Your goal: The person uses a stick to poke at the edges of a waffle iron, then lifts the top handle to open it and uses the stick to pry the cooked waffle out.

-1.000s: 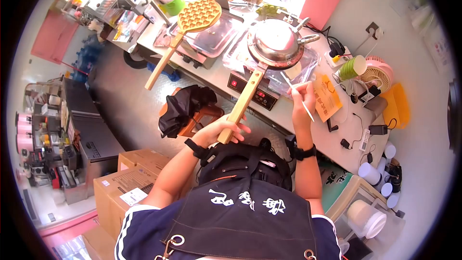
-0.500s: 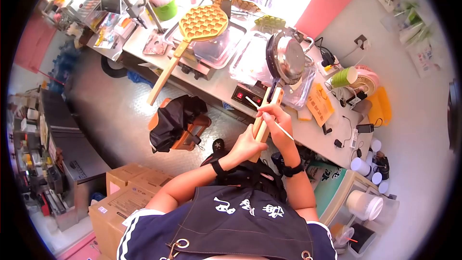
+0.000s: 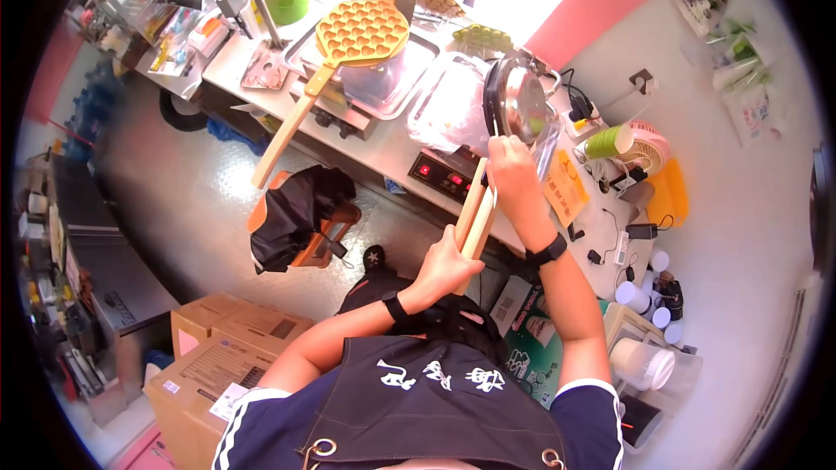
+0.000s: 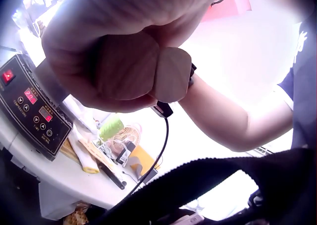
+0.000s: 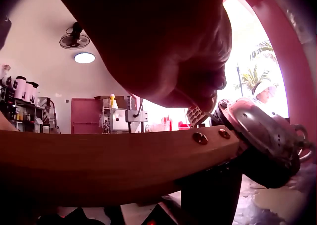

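Note:
In the head view, the left hand (image 3: 447,265) grips the pair of wooden handles (image 3: 473,218) of a round metal pan (image 3: 524,97), which stands tilted on its side. The left wrist view shows the fingers of the left hand (image 4: 114,17) wrapped round both handles, their ends (image 4: 129,66) side by side. The right hand (image 3: 514,170) is beside the upper handles, close to the pan, and pinches a thin white stick (image 3: 495,195). In the right wrist view, the right hand (image 5: 173,51) hangs over a handle (image 5: 109,160), with the pan (image 5: 262,128) beyond; its fingertips are partly hidden.
A yellow waffle mould (image 3: 361,32) with a long handle lies open at the left of the counter. Near the pan are a clear tray (image 3: 448,104) and a control box (image 3: 440,176). A pink fan (image 3: 644,146) stands at the right; a stool with a black cloth (image 3: 300,213) stands on the floor.
The pan has gone from lying flat to standing tilted, and the left hand now grips both handles. The right hand has moved in from the right, then up toward the pan with the stick.

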Tool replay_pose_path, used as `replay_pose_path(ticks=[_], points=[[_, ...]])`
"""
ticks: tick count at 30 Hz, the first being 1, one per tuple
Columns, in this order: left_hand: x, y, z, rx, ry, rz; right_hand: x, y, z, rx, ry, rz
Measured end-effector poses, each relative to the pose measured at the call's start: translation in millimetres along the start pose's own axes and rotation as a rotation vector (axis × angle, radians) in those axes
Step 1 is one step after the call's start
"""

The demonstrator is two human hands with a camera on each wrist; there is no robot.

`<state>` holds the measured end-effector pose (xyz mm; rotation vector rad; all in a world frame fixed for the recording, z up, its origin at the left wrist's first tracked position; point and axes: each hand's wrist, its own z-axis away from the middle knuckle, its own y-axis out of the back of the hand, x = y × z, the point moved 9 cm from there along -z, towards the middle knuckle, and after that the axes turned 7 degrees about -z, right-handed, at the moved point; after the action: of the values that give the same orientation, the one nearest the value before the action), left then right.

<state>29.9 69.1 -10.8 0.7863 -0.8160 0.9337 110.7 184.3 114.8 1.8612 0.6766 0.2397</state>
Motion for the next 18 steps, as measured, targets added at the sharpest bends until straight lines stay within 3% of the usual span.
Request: replay_pose_path(ticks=[7, 10, 18], points=[[1.0, -0.4, 4.0, -0.01, 0.025, 0.018, -5.5, 1.2, -27.4, -0.001, 0.093, 0.135], [1.8, 0.8, 5.3, -0.009, 0.027, 0.028, -12.2, -2.4, -3.2, -0.099, -0.001, 0.06], [0.5, -1.8, 4.6, 0.022, 0.006, 0.0, -9.9, 2.2, -40.9, -0.104, 0.102, 0.151]])
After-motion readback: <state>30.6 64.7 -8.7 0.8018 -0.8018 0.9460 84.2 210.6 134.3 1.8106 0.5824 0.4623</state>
